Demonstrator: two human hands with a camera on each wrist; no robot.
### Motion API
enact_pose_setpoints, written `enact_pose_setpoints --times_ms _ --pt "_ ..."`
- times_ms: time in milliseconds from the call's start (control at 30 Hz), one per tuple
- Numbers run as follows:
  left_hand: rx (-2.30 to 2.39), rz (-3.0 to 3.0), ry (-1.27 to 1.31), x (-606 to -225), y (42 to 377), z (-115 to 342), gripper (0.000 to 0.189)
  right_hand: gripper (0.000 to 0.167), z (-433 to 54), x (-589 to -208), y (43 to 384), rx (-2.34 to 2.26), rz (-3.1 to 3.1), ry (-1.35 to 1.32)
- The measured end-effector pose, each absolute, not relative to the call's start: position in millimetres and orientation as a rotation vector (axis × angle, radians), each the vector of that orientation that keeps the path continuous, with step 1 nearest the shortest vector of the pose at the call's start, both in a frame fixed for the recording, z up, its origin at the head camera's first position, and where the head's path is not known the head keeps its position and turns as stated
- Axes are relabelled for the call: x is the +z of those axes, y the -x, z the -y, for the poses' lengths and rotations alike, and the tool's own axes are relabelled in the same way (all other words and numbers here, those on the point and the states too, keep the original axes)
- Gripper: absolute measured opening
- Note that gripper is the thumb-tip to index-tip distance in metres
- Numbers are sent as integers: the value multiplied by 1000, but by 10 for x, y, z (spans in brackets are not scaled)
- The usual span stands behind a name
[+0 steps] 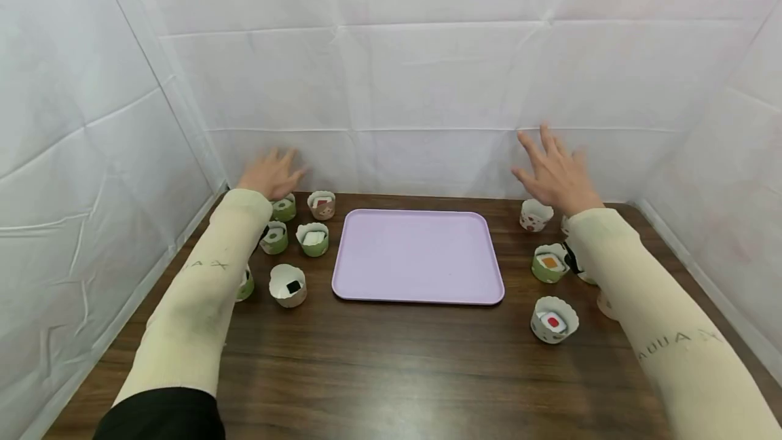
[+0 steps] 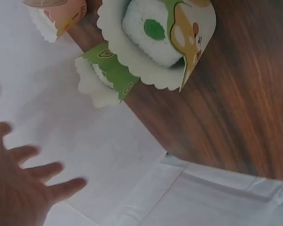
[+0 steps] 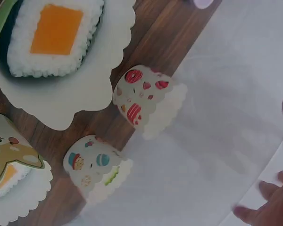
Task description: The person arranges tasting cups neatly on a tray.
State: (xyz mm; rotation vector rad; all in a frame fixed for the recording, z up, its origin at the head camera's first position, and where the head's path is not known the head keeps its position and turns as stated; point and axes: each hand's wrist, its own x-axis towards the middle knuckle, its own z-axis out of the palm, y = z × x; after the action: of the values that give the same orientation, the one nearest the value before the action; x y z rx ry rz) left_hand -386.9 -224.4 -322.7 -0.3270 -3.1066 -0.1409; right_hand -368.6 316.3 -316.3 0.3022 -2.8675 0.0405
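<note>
On both sides of the tray (image 1: 418, 257), sushi (image 3: 56, 40) sits in paper cups (image 1: 314, 248)
Left hand (image 1: 271, 174) and right hand (image 1: 557, 175) hold nothing, fingers (image 2: 45, 172) spread apart near rear cups; nothing seems done yet, all work remaining

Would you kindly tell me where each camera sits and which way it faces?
Head: on the head, facing forward and down over the lilac tray; sleeves, left hand and right hand show.
Left wrist: worn there, facing paper cups; left hand shows.
Right wrist: worn there, facing more cups; right hand shows.
Shared: head and right wrist both show the right hand.
</note>
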Motion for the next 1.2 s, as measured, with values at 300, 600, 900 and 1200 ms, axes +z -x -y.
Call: enact_pose_setpoints --times_ms 300,600,900,1200 --pt "-403 3353 300 -3291 3763 2392 75 72 -2959 -3067 3457 415 3065 -182" --pt "-428 3396 263 -3397 3685 2542 78 70 -2678 -3098 2953 1021 3252 -300" --pt "-420 3374 280 -3509 3692 2594 78 69 -2375 -3321 2472 1025 3240 -262" --pt "-425 3401 255 -3554 3662 2621 78 75 -2139 -3593 2263 813 3235 -114"
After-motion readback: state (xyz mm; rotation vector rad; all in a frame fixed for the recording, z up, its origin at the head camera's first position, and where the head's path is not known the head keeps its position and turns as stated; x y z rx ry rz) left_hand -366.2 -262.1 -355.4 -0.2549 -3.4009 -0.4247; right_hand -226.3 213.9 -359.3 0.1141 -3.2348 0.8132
